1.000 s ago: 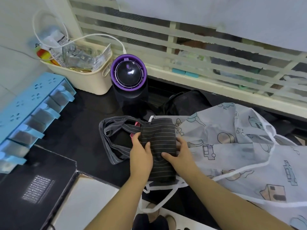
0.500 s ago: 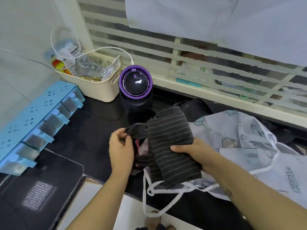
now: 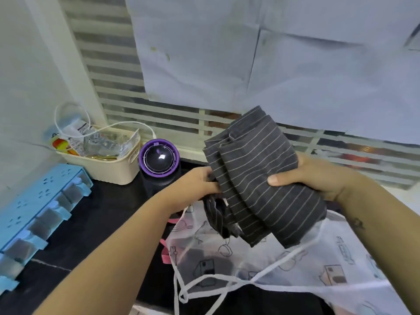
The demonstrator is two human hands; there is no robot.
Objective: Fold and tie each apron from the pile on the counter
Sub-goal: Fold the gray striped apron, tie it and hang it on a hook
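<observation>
Fabric fills the middle of the head view: a dark grey striped apron (image 3: 261, 178), folded into a thick bundle, is held up in the air above the counter (image 3: 102, 223), in front of the window. The right hand (image 3: 318, 176) grasps the bundle from its right side, with the thumb pressed across the front of the cloth and the fingers hidden behind it. The left hand (image 3: 195, 185) grips the bundle's left edge with its fingers curled into the cloth. Just below that hand the apron's straps (image 3: 216, 214) hang down in a loose, dark bunch. Both forearms reach in from the bottom of the view.

Under the bundle a white printed apron (image 3: 295, 264) lies spread on the black counter. Its thin white ties (image 3: 204, 285) trail toward the near edge. A pink strip (image 3: 164, 253) shows beside the white apron's left edge.

Farther left, near the wall, a purple-rimmed device (image 3: 158, 158) with a dark domed top stands on the counter. A cream basket (image 3: 106, 169) stuffed with packets sits just beside it, and a white cable (image 3: 127, 125) loops over the basket. A light blue plastic rack (image 3: 38, 210) runs along the counter's left side. Behind everything, pale sheets of paper (image 3: 272, 53) cover much of the louvred window (image 3: 118, 87).
</observation>
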